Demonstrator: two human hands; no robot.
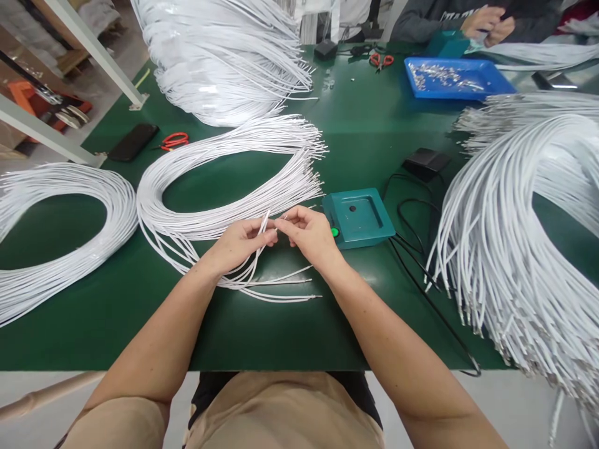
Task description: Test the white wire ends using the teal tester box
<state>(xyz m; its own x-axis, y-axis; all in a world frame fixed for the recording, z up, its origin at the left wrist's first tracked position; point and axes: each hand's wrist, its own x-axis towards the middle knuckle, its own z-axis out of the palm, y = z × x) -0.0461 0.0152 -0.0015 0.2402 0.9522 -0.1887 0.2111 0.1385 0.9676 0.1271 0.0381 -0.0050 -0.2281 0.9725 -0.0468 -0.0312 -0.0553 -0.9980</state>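
My left hand (pixel 243 243) is closed on a few white cables (pixel 255 265), their ends rising between thumb and fingers. Close against it, my right hand (pixel 306 232) pinches at a cable tip; the exact contact is partly hidden by the fingers. Below the hands, several loose cable ends (pixel 281 294) lie on the green table. Just behind is a coiled bundle of white cables (pixel 187 221), its cut ends fanning to the right. Beside my right hand sits a teal device (pixel 360 216) with a shallow tray top and a green button (pixel 334 232).
White cable bundles lie at left (pixel 107 231), back (pixel 224 62) and right (pixel 496 218). A phone (pixel 134 141), red-handled snips (pixel 175 141), a blue tray (pixel 458 92) of small metal parts and black cords (pixel 421 293) are around. Across the table, a co-worker's hands (pixel 489 26) are busy.
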